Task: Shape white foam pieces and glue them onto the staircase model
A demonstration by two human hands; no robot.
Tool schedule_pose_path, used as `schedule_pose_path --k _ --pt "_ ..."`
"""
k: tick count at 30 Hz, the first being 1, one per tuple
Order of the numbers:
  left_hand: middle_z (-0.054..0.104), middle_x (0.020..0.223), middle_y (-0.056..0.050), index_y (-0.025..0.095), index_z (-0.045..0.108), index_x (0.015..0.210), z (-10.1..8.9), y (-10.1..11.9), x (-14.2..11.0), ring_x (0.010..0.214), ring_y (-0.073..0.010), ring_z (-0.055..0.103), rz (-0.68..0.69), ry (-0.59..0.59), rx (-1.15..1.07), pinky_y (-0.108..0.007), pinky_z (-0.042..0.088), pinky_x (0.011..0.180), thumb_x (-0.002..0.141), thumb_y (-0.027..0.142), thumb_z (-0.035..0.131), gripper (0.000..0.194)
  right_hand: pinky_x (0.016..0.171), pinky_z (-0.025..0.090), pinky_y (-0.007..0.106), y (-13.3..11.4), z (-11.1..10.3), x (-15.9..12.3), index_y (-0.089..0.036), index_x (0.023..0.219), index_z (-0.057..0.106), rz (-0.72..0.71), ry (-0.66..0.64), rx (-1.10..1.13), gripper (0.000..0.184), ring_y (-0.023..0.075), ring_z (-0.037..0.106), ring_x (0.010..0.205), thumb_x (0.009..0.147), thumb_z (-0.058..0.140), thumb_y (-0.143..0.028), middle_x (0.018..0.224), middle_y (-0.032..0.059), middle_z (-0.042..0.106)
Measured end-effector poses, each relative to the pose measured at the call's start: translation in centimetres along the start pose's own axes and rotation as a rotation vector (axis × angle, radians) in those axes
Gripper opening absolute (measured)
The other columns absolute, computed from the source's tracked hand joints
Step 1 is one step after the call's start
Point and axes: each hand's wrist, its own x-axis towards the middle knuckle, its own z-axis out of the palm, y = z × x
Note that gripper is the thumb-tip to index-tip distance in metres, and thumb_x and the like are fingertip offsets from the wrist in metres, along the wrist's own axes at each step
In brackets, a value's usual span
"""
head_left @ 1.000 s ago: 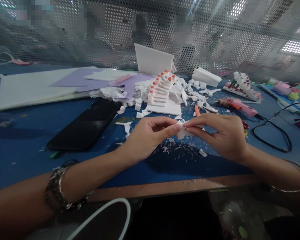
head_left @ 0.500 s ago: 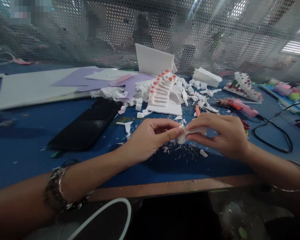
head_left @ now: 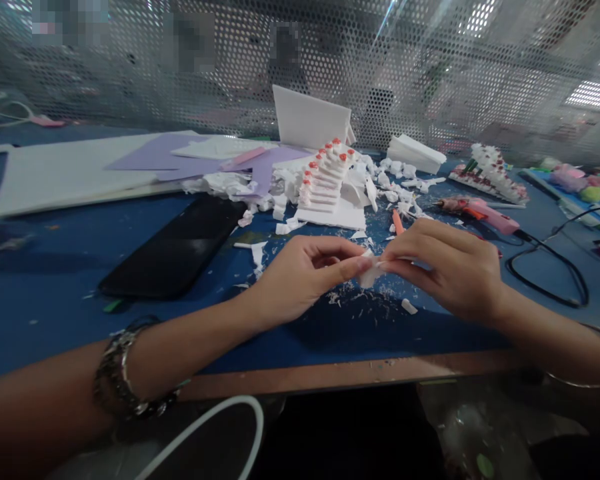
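Note:
Above the front part of the blue table, my left hand (head_left: 305, 280) pinches a small white foam piece (head_left: 368, 275) between thumb and fingers. From the other side my right hand (head_left: 447, 270) pinches at the same piece, its fingertips meeting close to the left ones. Fingers cover much of the piece, so its full shape is hidden. White crumbs lie on the table below. Beyond the hands stands a small white foam staircase (head_left: 323, 190) with red dots along its steps, on a white base, with an upright white panel (head_left: 310, 117) behind it.
A black phone (head_left: 175, 250) lies left. At the right is a pink glue gun (head_left: 490, 215) with a black cord (head_left: 565, 300). White scraps surround the staircase; purple sheets (head_left: 145, 157) and a white board (head_left: 45, 180) lie back left. A white decorated model (head_left: 487, 173) stands back right.
My right hand has shifted slightly, its fingers now closer together at the piece's edge, and less white shows between them. The left hand keeps its pinch. The view has moved a little.

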Motion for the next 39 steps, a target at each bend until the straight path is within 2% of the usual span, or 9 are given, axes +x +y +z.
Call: schedule_pose_path --k 5,9,12,18,22,25,30,35,39 --pt "0.068 0.076 0.001 0.017 0.069 0.083 0.0 0.0 0.0 0.065 -0.0110 0.057 0.072 -0.030 0.125 -0.018 0.043 0.060 0.076 0.032 0.057 0.020 0.071 0.043 0.020 0.4 0.5 0.0 -0.017 0.078 0.052 0.090 -0.032 0.131 0.004 0.0065 0.051 0.067 0.081 0.053 -0.018 0.075 -0.0005 0.057" --pt "0.067 0.084 0.000 0.016 0.068 0.088 0.4 0.2 -0.3 0.077 -0.0119 0.057 0.183 0.022 0.282 -0.018 0.042 0.071 0.081 0.028 0.052 0.022 0.075 0.042 0.022 0.8 1.0 -0.2 -0.017 0.076 0.050 0.158 -0.057 0.130 0.008 0.0053 0.051 0.063 0.081 0.054 -0.022 0.073 -0.0028 0.055" --pt "0.066 0.087 -0.001 0.016 0.066 0.093 0.5 0.3 -0.6 0.082 -0.0120 0.055 0.268 0.025 0.374 -0.018 0.040 0.077 0.085 0.024 0.046 0.023 0.076 0.042 0.023 0.7 1.2 -0.4 -0.018 0.076 0.050 0.153 -0.049 0.097 0.009 0.0067 0.053 0.065 0.081 0.053 -0.024 0.072 -0.0021 0.057" --pt "0.063 0.094 -0.002 0.016 0.064 0.096 0.5 0.2 -0.7 0.088 -0.0112 0.055 0.354 -0.010 0.351 -0.017 0.040 0.080 0.080 0.022 0.055 0.019 0.072 0.044 0.022 0.1 1.0 -0.2 -0.018 0.076 0.051 0.072 0.061 0.068 0.006 0.0075 0.054 0.067 0.081 0.054 -0.020 0.072 -0.0009 0.058" --pt "0.063 0.095 0.000 0.020 0.064 0.097 0.6 0.1 -0.5 0.086 -0.0094 0.056 0.300 0.018 0.241 -0.016 0.042 0.076 0.083 0.018 0.050 0.021 0.069 0.044 0.019 0.2 0.8 -0.1 -0.017 0.078 0.053 0.099 0.044 0.137 0.004 0.0060 0.053 0.067 0.079 0.056 -0.018 0.073 -0.0011 0.059" --pt "0.064 0.095 0.000 0.021 0.064 0.099 0.6 0.1 -0.4 0.086 -0.0097 0.057 0.221 0.023 0.152 -0.016 0.043 0.076 0.082 0.019 0.052 0.021 0.073 0.043 0.019 0.2 0.6 0.0 -0.017 0.080 0.054 0.145 0.017 0.177 0.001 0.0053 0.055 0.070 0.080 0.054 -0.016 0.075 -0.0014 0.060" --pt "0.066 0.084 0.001 0.021 0.054 0.110 0.3 0.1 -0.4 0.075 -0.0100 0.061 0.113 0.039 -0.027 -0.017 0.048 0.068 0.078 0.025 0.058 0.033 0.070 0.044 0.017 -0.1 0.4 0.2 -0.018 0.079 0.055 0.223 0.007 0.235 0.002 0.0046 0.056 0.067 0.080 0.054 -0.018 0.075 -0.0029 0.062" --pt "0.067 0.087 -0.002 0.017 0.062 0.091 0.4 0.0 -0.1 0.079 -0.0135 0.062 0.040 0.024 -0.083 -0.020 0.049 0.070 0.074 0.028 0.062 0.020 0.055 0.042 0.014 -0.3 0.6 0.3 -0.018 0.075 0.055 0.262 0.029 0.234 0.004 0.0037 0.054 0.057 0.078 0.057 -0.021 0.071 -0.0037 0.062" --pt "0.069 0.089 -0.002 0.018 0.065 0.093 0.6 0.1 -0.2 0.083 -0.0153 0.061 0.045 0.058 -0.040 -0.022 0.048 0.074 0.076 0.030 0.059 0.021 0.059 0.043 0.017 -0.3 1.0 0.0 -0.019 0.076 0.055 0.225 0.059 0.158 0.004 0.0052 0.055 0.060 0.078 0.057 -0.022 0.072 -0.0033 0.063"
